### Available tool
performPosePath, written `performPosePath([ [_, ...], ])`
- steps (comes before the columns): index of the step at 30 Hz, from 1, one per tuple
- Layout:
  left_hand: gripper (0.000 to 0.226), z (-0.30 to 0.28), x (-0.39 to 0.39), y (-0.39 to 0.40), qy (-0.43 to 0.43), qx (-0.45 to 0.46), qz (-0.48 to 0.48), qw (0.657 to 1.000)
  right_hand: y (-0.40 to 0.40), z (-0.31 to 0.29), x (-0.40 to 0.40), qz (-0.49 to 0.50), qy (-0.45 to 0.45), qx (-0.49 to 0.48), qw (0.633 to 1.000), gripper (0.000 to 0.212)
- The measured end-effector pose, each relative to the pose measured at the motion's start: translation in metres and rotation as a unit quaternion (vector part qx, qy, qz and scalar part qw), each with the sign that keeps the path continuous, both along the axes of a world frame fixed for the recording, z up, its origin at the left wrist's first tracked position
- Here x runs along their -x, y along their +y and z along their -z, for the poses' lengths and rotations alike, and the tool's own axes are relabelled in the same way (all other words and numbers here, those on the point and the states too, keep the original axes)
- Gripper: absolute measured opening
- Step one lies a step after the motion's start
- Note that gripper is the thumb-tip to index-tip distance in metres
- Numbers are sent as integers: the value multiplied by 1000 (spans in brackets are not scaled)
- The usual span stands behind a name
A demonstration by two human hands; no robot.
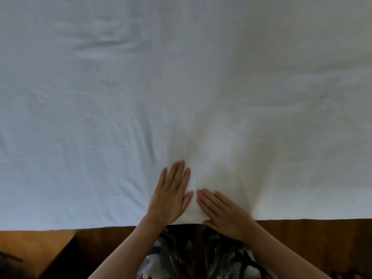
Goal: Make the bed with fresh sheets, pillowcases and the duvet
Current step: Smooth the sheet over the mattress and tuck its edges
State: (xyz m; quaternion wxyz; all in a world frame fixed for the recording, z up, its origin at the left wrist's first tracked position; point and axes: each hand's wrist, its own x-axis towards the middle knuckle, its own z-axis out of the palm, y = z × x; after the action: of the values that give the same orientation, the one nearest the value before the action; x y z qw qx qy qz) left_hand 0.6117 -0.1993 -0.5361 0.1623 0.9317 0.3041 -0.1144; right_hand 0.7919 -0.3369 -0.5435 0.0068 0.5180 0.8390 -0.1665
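Cloth like this white sheet (120, 97) is light, limp and quick to crease, so I judge it will slide under a palm rather than resist, and is best taken by its near hem, where it hangs over the edge of the bed (314, 226). It lies spread across the whole mattress, pale and matte, bluish to the left and warmer to the right, with soft wrinkles fanning away from the near edge and a few ripples further out. Both hands lie flat on it at that near edge, fingers straight and grasping nothing: the left hand (171, 196) points away from the person, the right hand (223, 212) angles toward it, fingertips nearly meeting.
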Motion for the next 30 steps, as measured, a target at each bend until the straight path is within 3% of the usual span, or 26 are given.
performPosePath([
  [6, 51, -12, 16, -8, -64, 23, 15, 998, 12, -17, -5, 14, 39, -66, 997, 43],
  [11, 46, -23, 53, -25, -117, 19, 0, 993, 26, -19, 3, 47, 29, -56, 997, 17],
  [14, 43, -28, 79, -32, -106, 4, 5, 994, 23, -17, 8, 50, 37, -32, 998, 12],
  [20, 28, -16, 88, -25, -111, 12, 52, 992, 8, -17, 23, 112, 27, 9, 993, 26],
  [24, 22, -15, 88, -23, -118, 43, 70, 990, 0, -31, 29, 116, 22, -4, 993, 12],
  [28, 12, -15, 83, -19, -127, 64, 73, 987, -6, -41, 42, 122, -24, 40, 991, 48],
  [30, 11, -20, 82, -17, -125, 85, 69, 986, -2, -41, 48, 136, -35, 49, 989, 50],
])
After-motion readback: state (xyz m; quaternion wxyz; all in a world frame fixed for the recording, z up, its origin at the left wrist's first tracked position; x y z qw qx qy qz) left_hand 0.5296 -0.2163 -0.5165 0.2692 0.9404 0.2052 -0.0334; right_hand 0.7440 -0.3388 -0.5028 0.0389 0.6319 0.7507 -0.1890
